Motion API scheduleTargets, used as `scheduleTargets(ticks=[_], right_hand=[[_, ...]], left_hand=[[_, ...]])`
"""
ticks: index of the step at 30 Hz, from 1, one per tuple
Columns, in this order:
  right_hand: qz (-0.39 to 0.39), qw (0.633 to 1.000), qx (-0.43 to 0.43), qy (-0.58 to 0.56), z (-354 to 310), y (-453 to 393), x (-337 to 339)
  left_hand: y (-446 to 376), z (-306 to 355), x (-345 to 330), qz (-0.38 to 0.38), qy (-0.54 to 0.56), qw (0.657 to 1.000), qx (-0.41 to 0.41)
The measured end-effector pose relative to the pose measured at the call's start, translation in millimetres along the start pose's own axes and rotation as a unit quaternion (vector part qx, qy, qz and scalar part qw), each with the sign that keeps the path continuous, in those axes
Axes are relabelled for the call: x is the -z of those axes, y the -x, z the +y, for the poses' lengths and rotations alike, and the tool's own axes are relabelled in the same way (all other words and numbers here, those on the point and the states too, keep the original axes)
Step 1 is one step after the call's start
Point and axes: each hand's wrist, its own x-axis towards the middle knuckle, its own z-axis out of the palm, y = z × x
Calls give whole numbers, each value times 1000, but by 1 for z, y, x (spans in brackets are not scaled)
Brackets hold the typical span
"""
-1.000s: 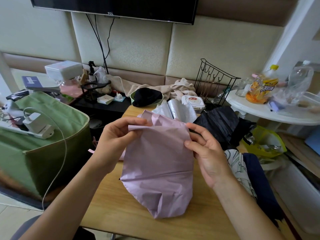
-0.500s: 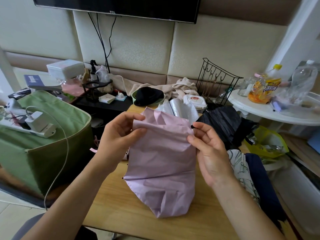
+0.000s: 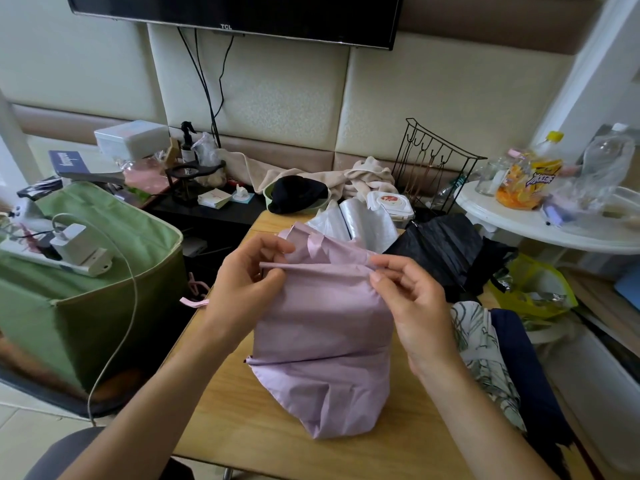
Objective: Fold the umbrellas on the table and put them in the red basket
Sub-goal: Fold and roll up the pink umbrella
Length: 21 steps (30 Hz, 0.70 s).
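Umbrella: we hold the lilac umbrella (image 3: 322, 341) over the wooden table (image 3: 242, 427), long axis running away from us.
Left hand (image 3: 242, 275): it pinches the upper fold's left end.
Right hand (image 3: 412, 299): it pinches the right end, equally near.
Red basket: not visible.

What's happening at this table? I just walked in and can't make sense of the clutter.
A person is folding a lilac umbrella over a wooden table. The left hand and the right hand each pinch the top edge of its fabric, pulling a fold taut between them. A black umbrella and a patterned umbrella lie unfolded to the right. A green fabric bin stands to the left. No red basket is in view.
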Motion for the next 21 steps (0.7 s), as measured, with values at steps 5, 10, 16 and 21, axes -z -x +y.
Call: scheduleTargets(ticks=[5,10,16,21], right_hand=[[25,999,29,6,1,5,-5],[-80,994,69,20,-7,10,-6],[-111,989,84,50,-5,11,1],[-59,996,52,35,2,6,7]], left_hand=[[11,8,-11,108,-254,952,-137],[26,25,-26,104,-387,864,-305],[20,10,-27,-46,-299,934,-188],[16,13,-22,-87,-155,975,-133]])
